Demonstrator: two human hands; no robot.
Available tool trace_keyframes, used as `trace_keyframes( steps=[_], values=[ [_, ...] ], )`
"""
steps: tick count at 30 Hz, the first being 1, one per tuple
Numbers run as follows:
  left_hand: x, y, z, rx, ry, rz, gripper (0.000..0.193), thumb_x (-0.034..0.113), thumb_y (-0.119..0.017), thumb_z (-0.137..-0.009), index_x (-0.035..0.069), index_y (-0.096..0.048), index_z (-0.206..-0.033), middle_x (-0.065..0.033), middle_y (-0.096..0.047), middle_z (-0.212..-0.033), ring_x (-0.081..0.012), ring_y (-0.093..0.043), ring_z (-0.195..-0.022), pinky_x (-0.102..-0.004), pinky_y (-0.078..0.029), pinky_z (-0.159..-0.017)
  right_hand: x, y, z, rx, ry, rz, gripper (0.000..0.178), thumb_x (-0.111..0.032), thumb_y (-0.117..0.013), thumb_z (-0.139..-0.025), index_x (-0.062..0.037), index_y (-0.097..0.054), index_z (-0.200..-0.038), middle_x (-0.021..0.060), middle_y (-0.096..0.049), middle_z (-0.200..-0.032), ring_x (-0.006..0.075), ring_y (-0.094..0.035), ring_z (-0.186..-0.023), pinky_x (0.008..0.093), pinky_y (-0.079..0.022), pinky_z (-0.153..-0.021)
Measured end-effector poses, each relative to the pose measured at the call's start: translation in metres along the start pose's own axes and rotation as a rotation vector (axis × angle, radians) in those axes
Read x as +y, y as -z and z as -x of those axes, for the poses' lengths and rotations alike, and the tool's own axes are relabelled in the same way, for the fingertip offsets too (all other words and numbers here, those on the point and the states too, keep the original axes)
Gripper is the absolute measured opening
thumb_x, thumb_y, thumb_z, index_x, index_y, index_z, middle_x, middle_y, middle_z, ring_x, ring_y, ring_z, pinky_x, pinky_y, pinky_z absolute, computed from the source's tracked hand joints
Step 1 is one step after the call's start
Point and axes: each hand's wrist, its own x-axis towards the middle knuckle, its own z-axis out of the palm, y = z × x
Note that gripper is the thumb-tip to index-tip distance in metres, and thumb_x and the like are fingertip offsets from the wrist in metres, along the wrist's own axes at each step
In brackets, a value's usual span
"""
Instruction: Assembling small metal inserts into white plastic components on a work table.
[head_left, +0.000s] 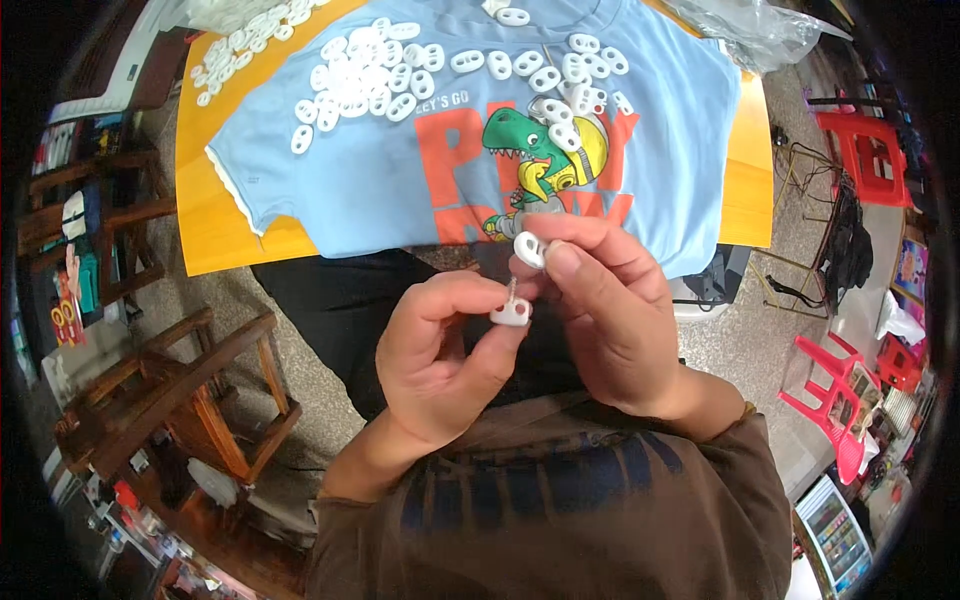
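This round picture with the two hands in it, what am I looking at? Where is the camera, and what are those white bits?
There is no machine here: a person is working with bare hands. The camera sits on that person's head and looks down, and its very wide lens bends the edges into a circle. The left hand pinches a small white oval plastic piece in its fingers. The right hand holds a second white piece just above it; a thin pin seems to join the two. Beyond the hands is an orange table with a light blue T-shirt spread on it, printed with a green dinosaur. Many more loose white pieces lie scattered over the shirt.
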Motion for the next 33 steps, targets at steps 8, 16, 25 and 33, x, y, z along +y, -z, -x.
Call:
trace_keyframes(
  steps=[8,16,25,33],
  values=[
    [-0.005,0.008,-0.004,-0.013,-0.102,0.081,0.02,-0.007,-0.059,-0.076,0.001,-0.05,-0.093,-0.0105,-0.055,-0.09,-0.0137,-0.054,-0.072,-0.0237,-0.045,-0.067,-0.001,0.001,0.002,-0.014,-0.025,-0.014,0.024,-0.01,-0.049,-0.088,0.0016,-0.053,-0.109,0.0107,-0.06,-0.092,0.0155,-0.058,-0.081,0.0286,-0.047,-0.075],
    [0.004,0.005,-0.004,0.108,0.169,0.471,0.015,0.003,-0.059,-0.079,0.002,-0.049,-0.09,-0.0095,-0.054,-0.084,-0.011,-0.049,-0.064,-0.0207,-0.04,-0.057,0.0,0.001,0.001,0.019,-0.002,0.003,0.023,-0.009,-0.051,-0.086,0.0014,-0.054,-0.106,0.0111,-0.06,-0.091,0.0153,-0.058,-0.078,0.0274,-0.047,-0.073],
    [0.003,0.0,-0.007,0.12,0.149,0.486,0.011,0.001,-0.055,-0.08,0.002,-0.048,-0.089,-0.0087,-0.052,-0.086,-0.0109,-0.049,-0.066,-0.023,-0.041,-0.06,-0.001,-0.001,0.001,-0.038,-0.005,0.022,0.017,-0.009,-0.053,-0.085,0.0,-0.053,-0.099,0.0105,-0.06,-0.09,0.0148,-0.057,-0.078,0.0268,-0.047,-0.072],
    [0.003,-0.005,-0.007,0.144,0.148,0.213,0.009,0.01,-0.049,-0.085,0.003,-0.05,-0.09,-0.0065,-0.049,-0.087,-0.0152,-0.05,-0.075,-0.0286,-0.043,-0.065,0.0,-0.001,0.002,-0.058,-0.011,-0.047,0.017,-0.005,-0.055,-0.085,-0.0004,-0.055,-0.102,0.0059,-0.061,-0.092,0.0111,-0.057,-0.081,0.0242,-0.046,-0.075]
  ],
)
